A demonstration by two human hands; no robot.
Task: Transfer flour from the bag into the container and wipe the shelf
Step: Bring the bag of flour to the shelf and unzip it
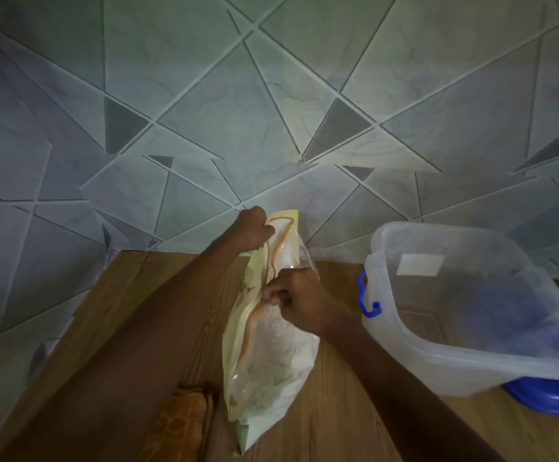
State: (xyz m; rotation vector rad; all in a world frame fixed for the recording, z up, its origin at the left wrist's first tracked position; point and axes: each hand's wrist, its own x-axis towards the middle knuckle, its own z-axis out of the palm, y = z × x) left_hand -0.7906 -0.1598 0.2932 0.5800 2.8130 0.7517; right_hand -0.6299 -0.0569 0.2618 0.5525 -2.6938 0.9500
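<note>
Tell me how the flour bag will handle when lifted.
Probably floppy: the flour bag creases where the left hand and right hand pinch its mouth. Likely bottom-heavy, with flour filling its lower part, so it may slump if released.

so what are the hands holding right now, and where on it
Both hold the flour bag by its top edge: the left hand grips the far end of the mouth, the right hand pinches the edge nearer the person.

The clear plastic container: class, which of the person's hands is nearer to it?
Right. The right hand pinches the flour bag at its opening, just left of the container; the left hand grips the bag's top corner, further left and back.
</note>
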